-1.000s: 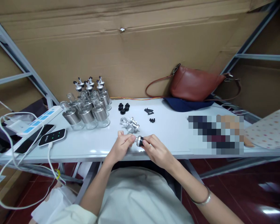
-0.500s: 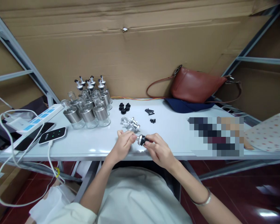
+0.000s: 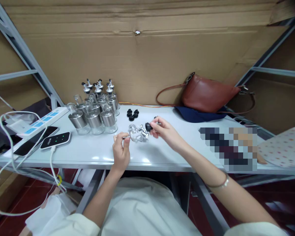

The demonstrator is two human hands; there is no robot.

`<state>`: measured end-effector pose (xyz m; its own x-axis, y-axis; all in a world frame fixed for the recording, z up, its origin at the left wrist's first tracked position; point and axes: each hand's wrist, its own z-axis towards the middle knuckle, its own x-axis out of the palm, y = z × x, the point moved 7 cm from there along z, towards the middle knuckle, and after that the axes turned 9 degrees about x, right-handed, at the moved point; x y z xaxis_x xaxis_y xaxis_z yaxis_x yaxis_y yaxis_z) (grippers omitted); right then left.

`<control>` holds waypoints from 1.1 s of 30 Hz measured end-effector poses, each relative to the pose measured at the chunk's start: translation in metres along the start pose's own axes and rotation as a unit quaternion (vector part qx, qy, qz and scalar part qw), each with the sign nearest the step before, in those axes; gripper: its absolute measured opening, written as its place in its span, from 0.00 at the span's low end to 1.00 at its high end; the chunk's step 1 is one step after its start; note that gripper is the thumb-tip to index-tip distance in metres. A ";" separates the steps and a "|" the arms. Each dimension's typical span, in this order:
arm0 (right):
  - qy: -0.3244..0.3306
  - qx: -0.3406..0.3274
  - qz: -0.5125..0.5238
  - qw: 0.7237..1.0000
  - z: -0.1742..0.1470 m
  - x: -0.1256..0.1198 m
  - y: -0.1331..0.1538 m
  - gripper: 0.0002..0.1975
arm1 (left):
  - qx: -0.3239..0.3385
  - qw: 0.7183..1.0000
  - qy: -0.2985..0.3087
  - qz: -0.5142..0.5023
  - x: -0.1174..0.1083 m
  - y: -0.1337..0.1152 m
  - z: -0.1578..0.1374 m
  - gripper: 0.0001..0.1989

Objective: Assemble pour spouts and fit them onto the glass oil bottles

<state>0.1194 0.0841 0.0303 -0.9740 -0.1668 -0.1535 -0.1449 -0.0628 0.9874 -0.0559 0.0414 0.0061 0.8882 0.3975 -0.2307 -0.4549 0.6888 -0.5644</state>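
Note:
My left hand [image 3: 121, 150] is closed on a silver pourer spout [image 3: 132, 135], its flared end pointing right. In my right hand [image 3: 163, 130] is a black stopper [image 3: 148, 127], pinched between thumb and fingers. A gap lies between the two hands. Behind and partly between them rests a small pile of loose silver pourer spouts [image 3: 144, 133], overlapping the held parts in view. Several black stoppers [image 3: 132, 115] sit in a cluster farther back. My right hand covers most of the spot where small black parts lay.
Several glass bottles with steel bands [image 3: 94, 124] stand at left, the rear ones topped with pourers. A power strip [image 3: 43, 121], a phone [image 3: 35, 141] and a white-edged device [image 3: 55, 141] lie beside them. A brown bag [image 3: 206, 93] rests on dark blue cloth [image 3: 199, 115] at back right.
The silver spout and black stopper, together between my hands before, are now apart. My right hand has moved up and away with the stopper; my left hand has shifted left with the spout.

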 end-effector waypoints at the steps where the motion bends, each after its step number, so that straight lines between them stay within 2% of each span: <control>1: -0.030 -0.035 -0.092 0.995 0.015 -0.006 0.007 0.07 | -0.007 1.000 -0.008 0.003 -0.001 0.001 -0.001 0.19; 3: -0.077 -0.077 -0.293 0.950 0.047 -0.011 0.013 0.05 | -0.001 1.000 0.000 0.013 0.000 0.000 0.000 0.18; 5: -0.071 -0.046 -0.447 0.891 0.080 -0.009 0.002 0.09 | 0.005 1.000 0.011 0.021 0.001 -0.002 0.001 0.17; 6: -0.056 -0.031 -0.466 0.882 0.094 -0.006 -0.004 0.11 | 0.004 1.000 0.013 0.022 0.002 -0.002 0.001 0.16; 10: -0.027 -0.014 -0.499 0.866 0.126 0.010 -0.021 0.10 | -0.012 1.000 0.002 0.021 0.002 0.002 0.001 0.15; 13: -0.025 -0.023 -0.505 0.862 0.132 0.022 -0.025 0.07 | -0.040 0.998 0.008 0.042 0.003 0.007 0.001 0.11; 17: -0.030 -0.030 -0.503 0.863 0.131 0.023 -0.024 0.10 | -0.076 0.994 0.057 0.061 0.011 0.012 0.003 0.06; 22: -0.038 -0.040 -0.491 0.869 0.108 0.013 -0.008 0.11 | -0.107 0.985 0.110 0.073 0.012 0.021 0.005 0.04; 26: -0.041 -0.031 -0.487 0.872 0.054 0.006 0.002 0.13 | -0.126 0.969 0.142 0.157 0.002 0.028 0.006 0.04; 28: -0.022 0.002 -0.464 0.886 0.021 0.007 -0.007 0.18 | -0.126 0.958 0.181 0.182 0.003 0.029 0.005 0.04; 30: -0.013 0.028 -0.430 0.902 -0.009 0.012 -0.022 0.28 | -0.128 0.947 0.225 0.191 0.007 0.030 0.003 0.03; 33: -0.036 0.022 -0.401 0.915 -0.036 0.025 -0.045 0.38 | -0.137 0.944 0.263 0.148 0.014 0.031 0.000 0.05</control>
<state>0.1080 0.0476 -0.0192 -0.5601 -0.0200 -0.8282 -0.8233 -0.0968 0.5592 -0.0577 0.0679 -0.0147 0.6678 0.1422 -0.7307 -0.7177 0.3834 -0.5813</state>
